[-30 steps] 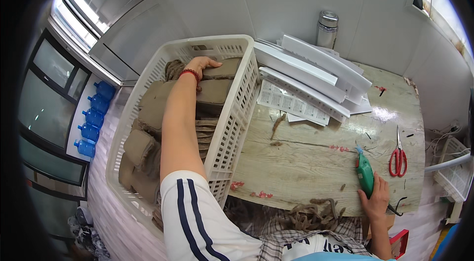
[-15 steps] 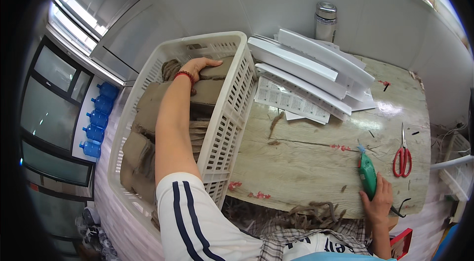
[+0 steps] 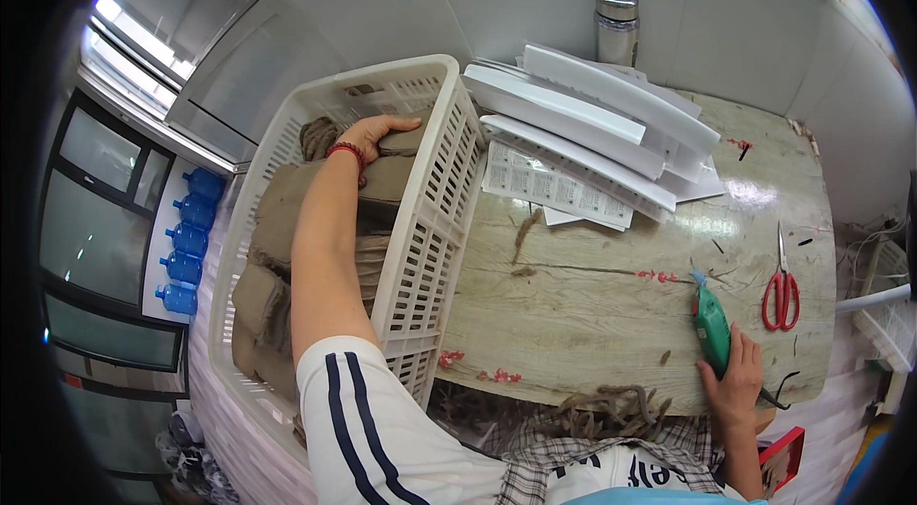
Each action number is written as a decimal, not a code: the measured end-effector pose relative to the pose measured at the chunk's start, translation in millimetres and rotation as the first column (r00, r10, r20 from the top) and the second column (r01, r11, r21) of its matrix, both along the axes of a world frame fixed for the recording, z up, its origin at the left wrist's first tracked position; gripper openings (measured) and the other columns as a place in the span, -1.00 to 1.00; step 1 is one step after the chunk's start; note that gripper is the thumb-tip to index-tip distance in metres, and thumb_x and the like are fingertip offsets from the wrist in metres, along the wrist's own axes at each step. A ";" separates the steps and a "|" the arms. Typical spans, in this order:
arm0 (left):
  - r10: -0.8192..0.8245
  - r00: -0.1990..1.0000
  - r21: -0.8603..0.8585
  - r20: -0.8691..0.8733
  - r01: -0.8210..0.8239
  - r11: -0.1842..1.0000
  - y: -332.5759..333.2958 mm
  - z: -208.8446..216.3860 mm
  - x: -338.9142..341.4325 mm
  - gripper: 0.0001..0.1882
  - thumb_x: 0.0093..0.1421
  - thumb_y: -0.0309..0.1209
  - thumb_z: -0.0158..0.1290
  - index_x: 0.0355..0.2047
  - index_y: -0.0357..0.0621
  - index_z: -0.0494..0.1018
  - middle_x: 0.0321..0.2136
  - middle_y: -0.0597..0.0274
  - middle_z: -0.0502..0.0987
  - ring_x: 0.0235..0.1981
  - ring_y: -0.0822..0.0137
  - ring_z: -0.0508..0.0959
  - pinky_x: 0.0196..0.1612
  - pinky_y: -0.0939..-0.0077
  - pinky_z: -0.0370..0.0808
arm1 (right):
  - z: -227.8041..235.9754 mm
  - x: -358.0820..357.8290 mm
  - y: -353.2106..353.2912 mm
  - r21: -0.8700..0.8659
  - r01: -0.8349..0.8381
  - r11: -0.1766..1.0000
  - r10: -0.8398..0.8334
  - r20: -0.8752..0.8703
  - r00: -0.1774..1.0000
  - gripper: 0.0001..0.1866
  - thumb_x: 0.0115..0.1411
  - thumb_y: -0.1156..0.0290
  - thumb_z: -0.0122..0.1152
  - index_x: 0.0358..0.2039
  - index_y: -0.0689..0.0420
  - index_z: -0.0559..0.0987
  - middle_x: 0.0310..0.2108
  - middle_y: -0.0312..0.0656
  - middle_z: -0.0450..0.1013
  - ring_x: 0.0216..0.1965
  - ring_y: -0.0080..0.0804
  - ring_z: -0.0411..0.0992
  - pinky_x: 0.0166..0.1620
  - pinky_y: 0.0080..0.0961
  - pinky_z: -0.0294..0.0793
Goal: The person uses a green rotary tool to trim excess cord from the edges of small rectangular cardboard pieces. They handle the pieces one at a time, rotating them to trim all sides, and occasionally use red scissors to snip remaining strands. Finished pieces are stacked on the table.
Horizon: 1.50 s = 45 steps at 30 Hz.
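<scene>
My left hand (image 3: 374, 133) reaches into a white slatted plastic crate (image 3: 435, 218) at the table's left and rests on a brown folded fabric piece (image 3: 387, 180) at the far end of the stack inside; a red band circles that wrist. My right hand (image 3: 734, 379) lies on the near right edge of the worn wooden table (image 3: 592, 314), fingers wrapped around the rear of a green handheld tool (image 3: 711, 328) whose tip points away from me.
Red-handled scissors (image 3: 782, 290) lie right of the tool. White flat boxes (image 3: 592, 128) and a printed sheet (image 3: 554, 185) are stacked at the back, with a steel flask (image 3: 617, 25) by the wall. Brown cord scraps (image 3: 611, 405) pile at the near edge. Blue water bottles (image 3: 186, 237) stand far left.
My left hand stays on the fabric at the crate's far end. My right hand keeps the green tool. The view has shifted slightly.
</scene>
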<state>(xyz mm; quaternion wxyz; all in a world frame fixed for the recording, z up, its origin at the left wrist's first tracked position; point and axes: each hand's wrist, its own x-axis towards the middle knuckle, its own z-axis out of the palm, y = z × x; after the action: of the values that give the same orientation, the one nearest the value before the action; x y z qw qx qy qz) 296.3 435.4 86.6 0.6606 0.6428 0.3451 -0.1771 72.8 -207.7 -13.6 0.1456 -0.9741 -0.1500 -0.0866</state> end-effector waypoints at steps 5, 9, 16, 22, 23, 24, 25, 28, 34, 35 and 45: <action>-0.035 0.999 0.064 -0.042 0.037 0.997 1.9 -1.1 -1.4 -0.43 -0.04 -0.24 0.33 -0.05 -0.24 0.45 -0.11 -0.01 0.54 -0.16 0.10 0.58 -0.09 0.06 0.50 | -0.4 0.3 -0.8 0.000 0.007 1.000 -0.007 -0.011 1.000 -0.10 -0.25 0.36 0.46 0.15 0.30 0.27 -0.07 0.08 0.34 -0.08 0.05 0.32 -0.02 -0.17 0.34; -0.068 0.997 -0.044 0.035 0.069 0.997 10.7 -5.1 -4.6 -0.41 -0.06 -0.25 0.33 -0.04 -0.24 0.44 -0.11 0.00 0.53 -0.16 0.07 0.57 -0.08 0.04 0.50 | -0.5 0.6 0.1 0.005 0.012 1.000 -0.012 -0.010 1.000 -0.10 -0.25 0.37 0.46 0.15 0.29 0.27 -0.06 0.07 0.34 -0.07 0.04 0.32 -0.02 -0.18 0.35; -0.020 0.997 -0.095 0.073 0.027 0.995 13.9 -6.6 -5.3 -0.52 -0.03 -0.34 0.30 -0.09 -0.23 0.48 -0.15 0.02 0.56 -0.16 0.09 0.58 -0.05 0.04 0.49 | 0.1 1.0 0.7 0.001 0.010 1.000 -0.010 -0.009 1.000 -0.09 -0.25 0.37 0.47 0.15 0.31 0.27 -0.07 0.08 0.34 -0.09 0.05 0.32 -0.03 -0.17 0.35; 0.022 0.994 -0.069 0.102 -0.015 0.997 2.4 -3.6 -8.1 -0.57 -0.04 -0.41 0.27 -0.14 -0.29 0.50 -0.23 0.03 0.60 -0.25 0.17 0.62 -0.08 0.20 0.55 | 1.5 1.3 1.4 0.016 -0.002 1.000 0.002 0.005 1.000 -0.10 -0.25 0.39 0.46 0.15 0.32 0.27 -0.09 0.09 0.34 -0.11 0.05 0.32 -0.05 -0.18 0.36; 0.017 0.993 -0.068 0.115 -0.009 0.998 2.8 -3.7 -7.7 -0.58 -0.04 -0.43 0.27 -0.14 -0.30 0.50 -0.23 0.04 0.60 -0.25 0.17 0.62 -0.08 0.21 0.55 | 2.4 1.6 1.8 0.023 -0.004 1.000 0.003 0.003 1.000 -0.10 -0.25 0.39 0.46 0.15 0.32 0.27 -0.09 0.09 0.34 -0.11 0.05 0.32 -0.05 -0.19 0.36; 0.006 0.993 -0.049 0.114 0.000 0.999 4.0 -2.2 -7.0 -0.59 -0.03 -0.47 0.25 -0.13 -0.30 0.50 -0.23 0.04 0.60 -0.26 0.19 0.62 -0.09 0.25 0.56 | 3.0 2.2 2.2 0.027 -0.006 1.000 0.005 0.002 1.000 -0.10 -0.25 0.39 0.46 0.15 0.31 0.28 -0.09 0.09 0.34 -0.11 0.05 0.33 -0.05 -0.19 0.36; 0.001 0.993 -0.025 0.120 0.002 1.000 11.1 -3.9 -5.9 -0.59 -0.03 -0.48 0.25 -0.13 -0.30 0.50 -0.24 0.05 0.60 -0.26 0.19 0.62 -0.09 0.26 0.56 | 3.5 2.6 2.4 0.031 -0.008 0.999 0.008 0.001 1.000 -0.11 -0.25 0.40 0.46 0.14 0.31 0.28 -0.09 0.09 0.34 -0.11 0.04 0.33 -0.05 -0.19 0.36; 0.039 0.982 -0.015 0.185 -0.037 0.999 0.2 6.2 -6.6 -0.60 -0.04 -0.50 0.24 -0.14 -0.30 0.49 -0.24 0.06 0.60 -0.26 0.19 0.61 -0.09 0.27 0.56 | 6.2 1.0 1.8 0.033 0.006 0.999 -0.006 0.007 1.000 -0.13 -0.23 0.38 0.45 0.14 0.31 0.29 -0.09 0.08 0.34 -0.11 0.03 0.33 -0.06 -0.20 0.36; 0.124 0.938 0.043 0.325 -0.146 0.988 15.1 32.4 -16.5 -0.58 -0.10 -0.50 0.30 -0.18 -0.27 0.49 -0.29 0.10 0.58 -0.25 0.21 0.58 -0.09 0.31 0.53 | 6.8 2.2 -0.7 0.055 -0.004 0.998 0.004 0.003 1.000 -0.15 -0.21 0.37 0.44 0.13 0.32 0.30 -0.09 0.07 0.35 -0.12 0.01 0.34 -0.06 -0.22 0.36; 0.144 0.928 0.055 0.344 -0.173 0.983 23.0 36.8 -18.1 -0.59 -0.10 -0.51 0.30 -0.19 -0.26 0.48 -0.30 0.10 0.57 -0.26 0.21 0.58 -0.10 0.32 0.54 | 6.4 2.3 -1.2 0.050 -0.008 0.999 0.007 0.009 1.000 -0.15 -0.21 0.37 0.44 0.13 0.32 0.30 -0.09 0.06 0.35 -0.12 0.01 0.34 -0.05 -0.22 0.36; 0.259 0.682 -0.179 0.684 -0.187 0.966 23.6 150.6 -79.0 -0.63 0.07 -0.46 0.20 -0.10 -0.30 0.44 -0.16 0.02 0.55 -0.11 0.11 0.55 -0.01 0.14 0.53 | 1.5 -0.9 -8.7 0.041 -0.008 0.999 0.005 0.081 0.997 -0.22 -0.12 0.34 0.39 0.12 0.31 0.31 -0.11 -0.02 0.38 -0.15 -0.09 0.35 -0.08 -0.28 0.37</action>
<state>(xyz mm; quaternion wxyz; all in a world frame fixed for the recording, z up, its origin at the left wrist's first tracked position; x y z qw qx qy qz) 217.2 459.0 237.2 0.7880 0.5827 0.1349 0.1458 71.9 -216.3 -12.0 0.1599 -0.9660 -0.1571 -0.1286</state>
